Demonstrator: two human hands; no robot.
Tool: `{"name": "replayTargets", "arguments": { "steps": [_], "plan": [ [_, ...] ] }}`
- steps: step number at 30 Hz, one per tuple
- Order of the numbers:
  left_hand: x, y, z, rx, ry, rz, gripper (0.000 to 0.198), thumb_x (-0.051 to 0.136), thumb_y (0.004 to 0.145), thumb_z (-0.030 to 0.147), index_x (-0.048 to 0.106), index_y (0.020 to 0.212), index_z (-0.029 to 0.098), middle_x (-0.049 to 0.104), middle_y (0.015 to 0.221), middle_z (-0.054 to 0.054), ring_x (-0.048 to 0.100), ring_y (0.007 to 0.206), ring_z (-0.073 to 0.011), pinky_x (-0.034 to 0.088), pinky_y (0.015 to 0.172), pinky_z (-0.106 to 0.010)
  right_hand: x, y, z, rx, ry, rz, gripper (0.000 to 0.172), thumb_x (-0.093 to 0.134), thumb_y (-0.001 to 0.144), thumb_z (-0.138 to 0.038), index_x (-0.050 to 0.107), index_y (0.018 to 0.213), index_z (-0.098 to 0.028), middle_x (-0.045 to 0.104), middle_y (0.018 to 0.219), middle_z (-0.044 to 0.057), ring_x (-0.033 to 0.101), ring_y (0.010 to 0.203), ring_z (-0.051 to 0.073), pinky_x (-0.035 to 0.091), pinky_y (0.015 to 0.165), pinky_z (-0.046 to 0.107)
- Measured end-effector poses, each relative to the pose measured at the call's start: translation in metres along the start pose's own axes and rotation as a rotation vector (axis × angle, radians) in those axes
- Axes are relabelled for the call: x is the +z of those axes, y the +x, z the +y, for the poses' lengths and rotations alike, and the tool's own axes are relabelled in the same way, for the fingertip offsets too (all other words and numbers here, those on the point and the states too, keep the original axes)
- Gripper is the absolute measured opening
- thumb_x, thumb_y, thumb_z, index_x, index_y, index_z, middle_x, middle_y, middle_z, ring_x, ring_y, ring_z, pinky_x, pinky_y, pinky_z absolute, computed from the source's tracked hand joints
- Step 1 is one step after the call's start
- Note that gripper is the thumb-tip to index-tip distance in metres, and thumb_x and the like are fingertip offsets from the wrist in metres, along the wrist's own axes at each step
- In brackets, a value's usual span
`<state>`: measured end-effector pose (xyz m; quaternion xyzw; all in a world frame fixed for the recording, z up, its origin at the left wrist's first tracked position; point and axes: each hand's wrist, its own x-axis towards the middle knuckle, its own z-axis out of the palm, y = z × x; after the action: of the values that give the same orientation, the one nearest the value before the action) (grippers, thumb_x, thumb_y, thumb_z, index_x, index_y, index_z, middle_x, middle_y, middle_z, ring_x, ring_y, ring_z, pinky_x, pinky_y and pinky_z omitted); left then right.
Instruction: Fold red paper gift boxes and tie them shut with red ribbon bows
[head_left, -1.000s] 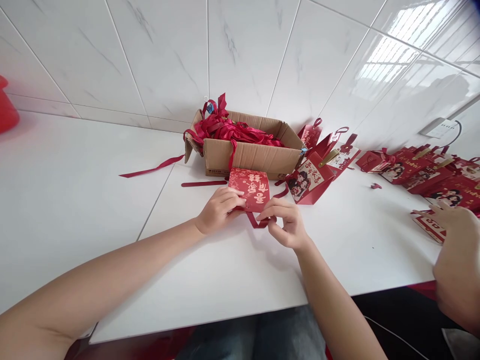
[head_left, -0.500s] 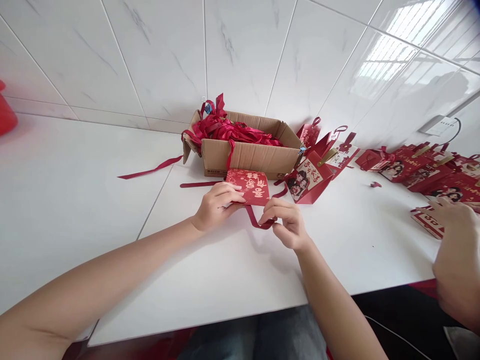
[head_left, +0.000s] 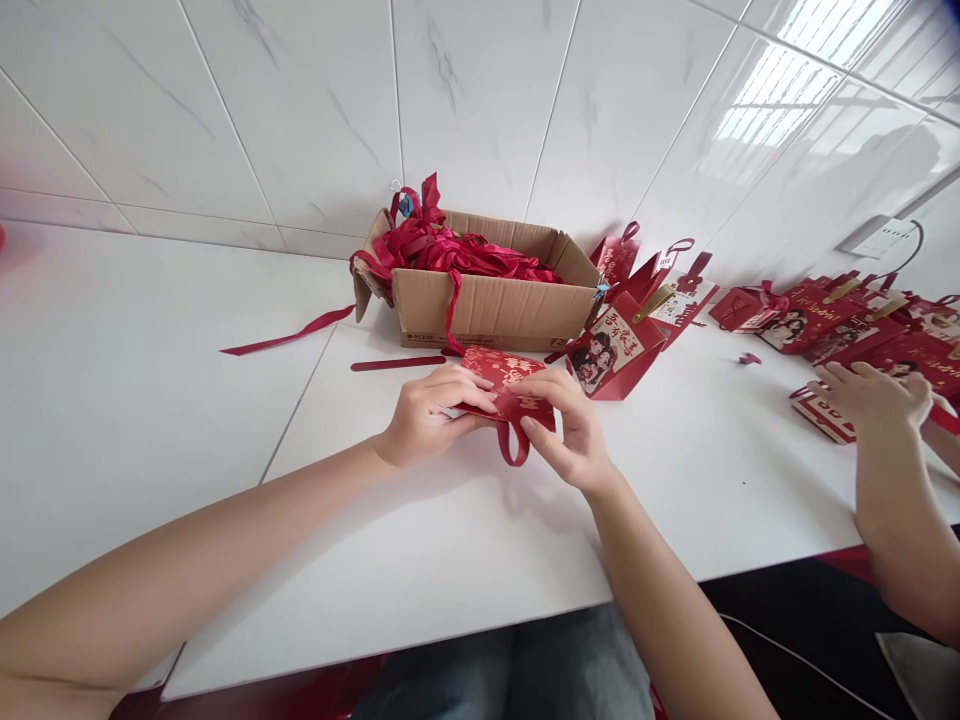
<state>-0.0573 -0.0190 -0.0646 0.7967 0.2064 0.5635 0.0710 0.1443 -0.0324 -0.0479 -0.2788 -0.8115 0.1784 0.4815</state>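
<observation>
Just in front of the cardboard box (head_left: 495,300), on the person's side of it, a flattened red paper gift bag (head_left: 504,370) printed with pale characters is held slightly above the white table (head_left: 150,400) between both hands. The left hand (head_left: 420,420) is closed on the bag's left edge, with its fingers curled over the top face and its thumb tucked beneath. The right hand (head_left: 570,435) is clamped on the bag's right lower corner, its fingers lying over the printed face and its thumb pressing from below. A red ribbon loop (head_left: 516,447) hangs from the bag's near edge, in the gap between the two hands and touching the right thumb. The box itself is heaped with tangled red ribbons (head_left: 450,248), some spilling over its front wall. To the left of the box a loose ribbon (head_left: 289,333) trails across the table, and a short ribbon strip (head_left: 396,363) lies just before the box's front left corner. Just right of the box an assembled gift bag (head_left: 611,352) with a printed picture stands tilted. Further right of the box lies a row of red bags (head_left: 840,325), where another person's hand (head_left: 874,395) rests, fingers spread, on a flat red piece.
</observation>
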Motion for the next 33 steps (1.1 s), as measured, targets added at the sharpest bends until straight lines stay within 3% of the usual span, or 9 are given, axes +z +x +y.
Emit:
{"name": "replayTargets", "arguments": {
  "steps": [4,17,23,33],
  "plan": [
    [-0.0001,-0.0002,-0.0006,0.003,0.015,-0.002,0.007,0.076,0.075,0.019,0.070,0.080,0.018,0.074,0.076,-0.005,0.071,0.082,-0.0188,0.059,0.074,-0.031,-0.0010,0.0008,-0.0020,-0.005,-0.043,-0.061,0.017,0.054,0.085,-0.025,0.066,0.097,-0.024,0.066,0.099,0.006,0.059,0.094,0.023,0.042,0.085,0.043],
    [-0.0006,0.0000,-0.0004,-0.047,0.040,0.034,0.007,0.076,0.075,0.019,0.069,0.078,0.017,0.073,0.075,-0.006,0.070,0.081,-0.0187,0.059,0.074,-0.031,-0.0009,0.0007,0.0008,-0.027,-0.015,-0.072,0.012,0.056,0.082,-0.022,0.061,0.092,-0.023,0.067,0.098,0.006,0.060,0.095,0.023,0.043,0.084,0.043],
    [-0.0004,-0.0001,-0.0011,-0.015,0.066,-0.007,0.021,0.071,0.079,0.018,0.070,0.100,0.021,0.072,0.082,-0.004,0.067,0.080,-0.0153,0.057,0.072,-0.028,-0.0014,0.0010,0.0008,-0.036,-0.035,-0.071,0.010,0.056,0.081,-0.023,0.060,0.090,-0.023,0.066,0.098,0.006,0.060,0.094,0.023,0.043,0.083,0.042],
    [-0.0004,-0.0008,-0.0021,0.011,0.092,-0.002,0.006,0.071,0.079,0.021,0.065,0.081,0.019,0.070,0.077,-0.003,0.069,0.082,-0.0170,0.057,0.073,-0.030,-0.0007,0.0002,0.0020,-0.024,-0.025,-0.085,0.011,0.056,0.083,-0.027,0.061,0.092,-0.024,0.067,0.099,0.007,0.061,0.096,0.024,0.044,0.084,0.043]
  ]
}}
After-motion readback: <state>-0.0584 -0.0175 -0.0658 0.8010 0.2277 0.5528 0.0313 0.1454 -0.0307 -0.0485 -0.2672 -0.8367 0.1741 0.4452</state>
